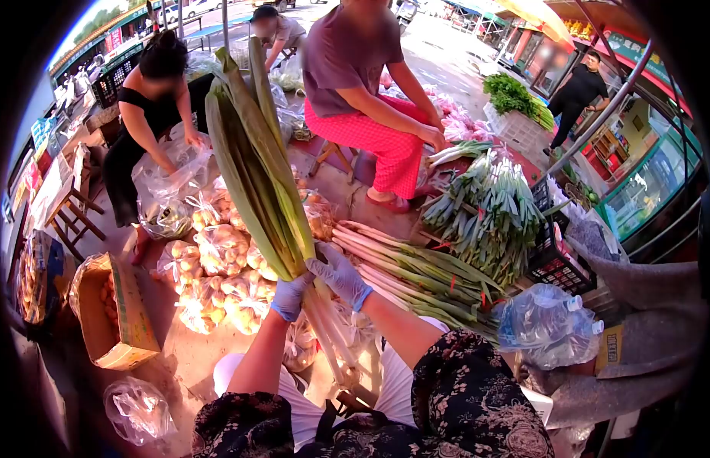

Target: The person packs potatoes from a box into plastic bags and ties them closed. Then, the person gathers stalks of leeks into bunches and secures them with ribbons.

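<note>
A tall bunch of large green onions [272,195] stands nearly upright in front of me, its wide green leaves at the top and its pale stalks and roots low between my knees. In a thin bluish glove, my left hand [292,295] is closed around the stalks just below the leaves. My right hand [340,275], also gloved, grips the same bunch from the right, slightly higher. Part of the fingers is hidden behind the stalks. More long green onions [416,275] lie on the ground beyond my right hand.
Bagged onions [221,248] are piled ahead. A cardboard box [114,313] and a plastic bag [137,410] sit at left. Bundled greens [485,214], a black crate [561,263] and plastic jugs [550,317] stand at right. Seated people [366,99] are close by.
</note>
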`<action>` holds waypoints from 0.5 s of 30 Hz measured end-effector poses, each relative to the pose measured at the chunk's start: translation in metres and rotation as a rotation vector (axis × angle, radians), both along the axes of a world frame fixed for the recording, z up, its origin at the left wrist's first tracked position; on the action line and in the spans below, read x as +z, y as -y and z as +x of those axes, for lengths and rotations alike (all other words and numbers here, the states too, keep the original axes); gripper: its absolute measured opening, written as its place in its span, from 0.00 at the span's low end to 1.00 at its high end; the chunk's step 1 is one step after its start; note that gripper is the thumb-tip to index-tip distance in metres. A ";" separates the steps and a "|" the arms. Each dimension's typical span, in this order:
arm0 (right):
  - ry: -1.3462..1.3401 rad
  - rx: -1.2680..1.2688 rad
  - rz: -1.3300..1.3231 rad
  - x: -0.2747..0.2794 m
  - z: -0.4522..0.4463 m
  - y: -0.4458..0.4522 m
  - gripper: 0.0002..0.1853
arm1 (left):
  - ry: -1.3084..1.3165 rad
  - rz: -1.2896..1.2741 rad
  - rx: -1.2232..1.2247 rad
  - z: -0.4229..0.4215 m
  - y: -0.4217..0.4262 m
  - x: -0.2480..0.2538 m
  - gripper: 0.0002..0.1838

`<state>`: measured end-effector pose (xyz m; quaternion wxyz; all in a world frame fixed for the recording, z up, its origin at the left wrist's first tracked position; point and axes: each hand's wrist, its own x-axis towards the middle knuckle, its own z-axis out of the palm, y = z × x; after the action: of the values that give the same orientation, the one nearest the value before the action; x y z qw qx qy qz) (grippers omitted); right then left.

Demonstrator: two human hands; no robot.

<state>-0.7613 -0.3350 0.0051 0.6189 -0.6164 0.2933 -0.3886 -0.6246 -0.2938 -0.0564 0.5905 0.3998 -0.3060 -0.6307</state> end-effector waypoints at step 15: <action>-0.006 -0.623 -0.118 0.005 0.007 0.042 0.31 | 0.731 -0.132 0.266 -0.062 0.031 -0.024 0.38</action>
<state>-0.7542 -0.3770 0.0102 0.4321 -0.5330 0.4469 -0.5740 -0.6866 -0.3245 -0.0803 0.5435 0.5956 -0.4814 -0.3437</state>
